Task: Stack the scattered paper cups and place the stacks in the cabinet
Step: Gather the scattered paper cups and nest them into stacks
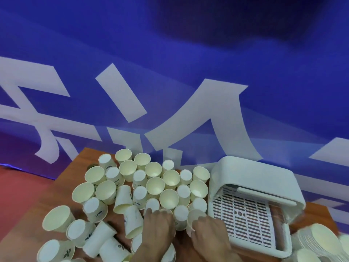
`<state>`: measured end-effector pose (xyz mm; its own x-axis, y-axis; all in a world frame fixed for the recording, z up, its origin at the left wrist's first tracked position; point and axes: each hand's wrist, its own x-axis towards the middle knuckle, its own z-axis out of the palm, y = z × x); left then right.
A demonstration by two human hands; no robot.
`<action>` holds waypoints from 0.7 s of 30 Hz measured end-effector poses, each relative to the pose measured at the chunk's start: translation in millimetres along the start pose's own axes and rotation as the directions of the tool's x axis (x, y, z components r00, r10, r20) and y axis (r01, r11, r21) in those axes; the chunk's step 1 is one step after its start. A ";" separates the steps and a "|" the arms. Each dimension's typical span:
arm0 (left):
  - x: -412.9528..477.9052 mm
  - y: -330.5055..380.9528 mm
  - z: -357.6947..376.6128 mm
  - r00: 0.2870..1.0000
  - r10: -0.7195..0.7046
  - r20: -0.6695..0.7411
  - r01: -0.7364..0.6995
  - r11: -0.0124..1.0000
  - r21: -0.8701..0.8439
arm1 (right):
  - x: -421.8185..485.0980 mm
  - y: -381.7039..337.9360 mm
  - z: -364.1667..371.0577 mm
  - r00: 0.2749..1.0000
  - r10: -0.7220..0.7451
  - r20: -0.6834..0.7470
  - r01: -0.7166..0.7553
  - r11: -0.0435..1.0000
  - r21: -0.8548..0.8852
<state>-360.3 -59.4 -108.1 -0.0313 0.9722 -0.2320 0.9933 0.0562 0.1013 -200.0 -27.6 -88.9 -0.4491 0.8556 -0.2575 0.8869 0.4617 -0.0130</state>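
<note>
We have left hand (158, 226) curled over a cup (167, 211) and right hand (208, 234) gripping a second cup (195, 217), bottom centre. The scattered cups (151, 182) sit packed mid-frame, so we risk toppling neighbours or crushing a rim while nesting. The cabinet (255, 178) is lower right, a nested stack (319, 237) beside it. The tipped cups (122, 201) crowd the left.

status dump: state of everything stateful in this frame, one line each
left hand: curled over near cup, gripping it from above
right hand: gripping cup by the cabinet
scattered cups: unstacked; some upright, some inverted, some on their sides
cabinet: front open, slatted tray holds no cups
cup stack: nested, lying on table outside cabinet
</note>
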 end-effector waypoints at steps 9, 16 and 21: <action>-26.9 16.6 -38.4 0.995 -0.023 -0.092 0.033 0.994 0.107 | -23.1 10.5 -32.0 0.987 -0.020 -0.159 0.006 0.996 -0.084; -39.9 46.2 -86.5 0.971 0.024 -0.237 -0.004 0.996 0.085 | -49.6 30.2 -65.9 0.961 -0.054 -0.271 0.054 0.999 -0.005; -44.1 86.4 -131.0 0.903 0.082 -0.422 -0.042 0.994 0.103 | -73.5 65.2 -103.5 0.946 -0.002 -0.325 0.000 1.000 -0.007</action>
<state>-287.7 -67.7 37.6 0.0061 0.9783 0.2070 0.9999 -0.0086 0.0112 -120.4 -36.1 29.3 -0.4619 0.8841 0.0709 0.8861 0.4634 -0.0066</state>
